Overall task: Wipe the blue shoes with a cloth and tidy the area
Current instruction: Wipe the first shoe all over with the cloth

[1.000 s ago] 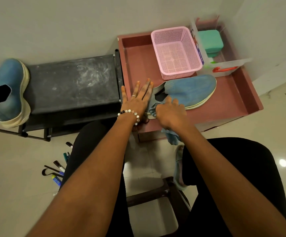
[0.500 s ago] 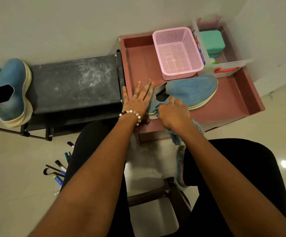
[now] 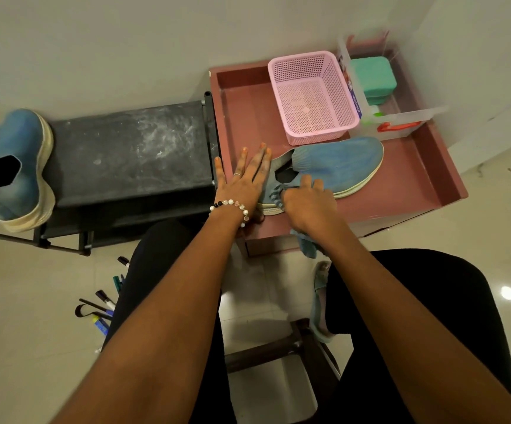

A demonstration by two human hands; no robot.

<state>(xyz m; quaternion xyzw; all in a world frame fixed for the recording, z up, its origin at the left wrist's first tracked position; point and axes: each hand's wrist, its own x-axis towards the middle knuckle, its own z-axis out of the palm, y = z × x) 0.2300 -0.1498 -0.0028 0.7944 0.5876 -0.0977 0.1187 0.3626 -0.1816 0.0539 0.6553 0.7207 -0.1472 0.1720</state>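
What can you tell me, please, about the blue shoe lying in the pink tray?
The blue shoe is a knit slip-on with a pale, worn sole, lying on its side in the pink tray, toe to the right. The left hand presses flat at its heel; the right hand holds a blue cloth against its collar.

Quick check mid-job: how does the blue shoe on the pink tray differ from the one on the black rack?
The shoe on the tray lies flat on its sole, toe pointing right; the shoe on the rack is tipped so its sole faces right. The tray shoe has both hands on it, the right hand pressing a cloth; the rack shoe is untouched. Both are blue knit with pale soles.
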